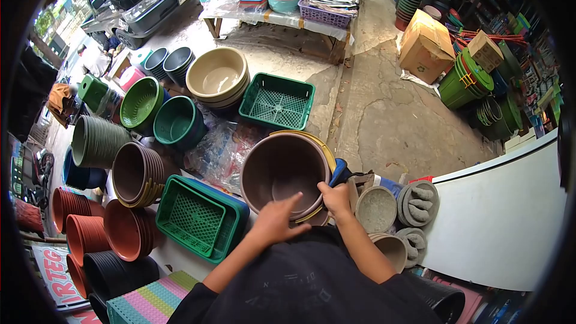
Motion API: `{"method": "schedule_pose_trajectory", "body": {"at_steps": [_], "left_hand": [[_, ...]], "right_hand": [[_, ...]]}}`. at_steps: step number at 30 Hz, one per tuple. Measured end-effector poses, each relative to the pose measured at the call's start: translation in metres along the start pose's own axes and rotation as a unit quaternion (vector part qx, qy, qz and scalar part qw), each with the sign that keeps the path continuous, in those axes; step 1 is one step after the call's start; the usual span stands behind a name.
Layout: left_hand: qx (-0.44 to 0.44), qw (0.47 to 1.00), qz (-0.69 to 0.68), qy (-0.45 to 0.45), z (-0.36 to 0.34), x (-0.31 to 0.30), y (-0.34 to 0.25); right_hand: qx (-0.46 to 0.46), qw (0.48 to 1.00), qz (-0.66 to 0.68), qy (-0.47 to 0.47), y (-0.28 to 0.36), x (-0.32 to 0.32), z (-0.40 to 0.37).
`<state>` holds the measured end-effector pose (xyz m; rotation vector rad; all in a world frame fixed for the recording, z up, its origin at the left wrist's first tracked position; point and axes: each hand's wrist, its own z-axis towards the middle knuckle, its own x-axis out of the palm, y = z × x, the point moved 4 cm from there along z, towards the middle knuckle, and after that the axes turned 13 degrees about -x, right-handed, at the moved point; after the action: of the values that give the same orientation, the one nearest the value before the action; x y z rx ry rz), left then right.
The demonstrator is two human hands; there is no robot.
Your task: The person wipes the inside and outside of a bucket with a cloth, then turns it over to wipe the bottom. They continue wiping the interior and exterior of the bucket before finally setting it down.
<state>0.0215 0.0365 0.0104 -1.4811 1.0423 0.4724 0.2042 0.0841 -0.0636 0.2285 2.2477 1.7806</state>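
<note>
Brown bucket [270, 165] placed mouth-up against the dark shirt [300, 282]
Light, stiff, slippery plastic is suggested, best held by opposite sides of the rim; the left hand [279, 221] is spread open at the near rim, blue cloth [340, 172] appears gripped by the right hand [337, 199]

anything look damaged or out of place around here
Two things: the concrete floor is visibly cracked, so it looks worn, and crumpled clear plastic lies bunched to the picture's left of the large brown tub, looking untidy. The tub itself shows no obvious damage.
</note>
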Motion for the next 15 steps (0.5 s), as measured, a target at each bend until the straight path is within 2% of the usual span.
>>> {"method": "schedule_pose_trajectory", "body": {"at_steps": [1,2,5,6,7,9,12,13,14,15], "left_hand": [[-0.040,0.995,0.053,0.077,0.000,0.009,-0.006],[-0.002,0.998,0.060,0.009,0.001,0.019,0.000],[0.000,0.999,0.027,-0.025,0.005,0.030,0.015],[0.002,0.999,0.028,-0.029,0.003,0.031,0.017],[0.010,0.998,0.009,-0.067,0.002,0.025,0.016],[0.024,0.994,-0.005,-0.111,0.003,0.014,0.014],[-0.083,0.962,-0.180,-0.188,0.011,0.002,0.026],[-0.078,0.962,-0.179,-0.192,0.014,0.000,0.031],[-0.112,0.944,-0.248,-0.186,0.017,-0.001,0.043],[-0.146,0.921,-0.317,-0.176,0.020,0.001,0.053]], "right_hand": [[0.039,0.999,0.001,-0.011,-0.001,0.003,-0.001],[0.021,1.000,-0.007,0.002,0.003,0.006,-0.004],[-0.047,0.997,0.053,-0.005,0.025,0.011,-0.014],[-0.036,0.996,0.068,0.035,0.018,0.010,-0.009],[-0.042,0.996,0.070,0.035,0.025,0.010,-0.007],[-0.060,0.981,0.180,0.043,0.042,0.011,-0.004],[-0.098,0.979,0.163,0.074,0.070,-0.005,-0.002],[-0.124,0.976,0.150,0.098,0.075,-0.011,-0.001],[-0.124,0.974,0.122,0.143,0.079,-0.015,-0.001],[-0.128,0.974,0.123,0.143,0.083,-0.017,-0.001]]}}
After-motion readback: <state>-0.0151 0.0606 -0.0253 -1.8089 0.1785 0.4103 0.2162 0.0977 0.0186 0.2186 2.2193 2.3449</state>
